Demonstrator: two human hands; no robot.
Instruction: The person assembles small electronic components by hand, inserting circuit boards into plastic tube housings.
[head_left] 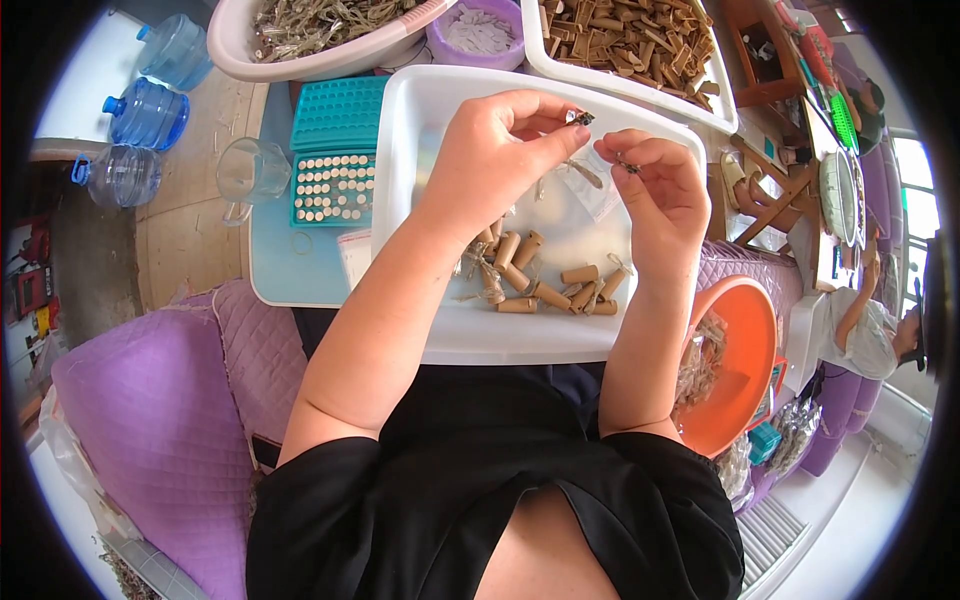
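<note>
Both of my hands are raised over a white plastic tray [402, 130]. Thumb and fingers of my left hand [500, 140] pinch a small dark, shiny piece [580, 118], too small to name. Close beside it, my right hand [665, 190] is closed on a small dark speckled piece [627, 166]. Just below the fingertips, a thin brown twig-like strip [585, 173] shows near a clear plastic bag [598, 196] in the tray. Short brown paper-like tubes [548, 294] lie heaped at the tray's near side, some with string around them.
Behind the tray are a pink basin [228, 40] of dried stalks, a purple tub [515, 45] and a white bin [725, 110] of brown pieces. A teal case [300, 185] with pale round pieces and a glass mug [252, 172] stand left. An orange basin [745, 365] is right.
</note>
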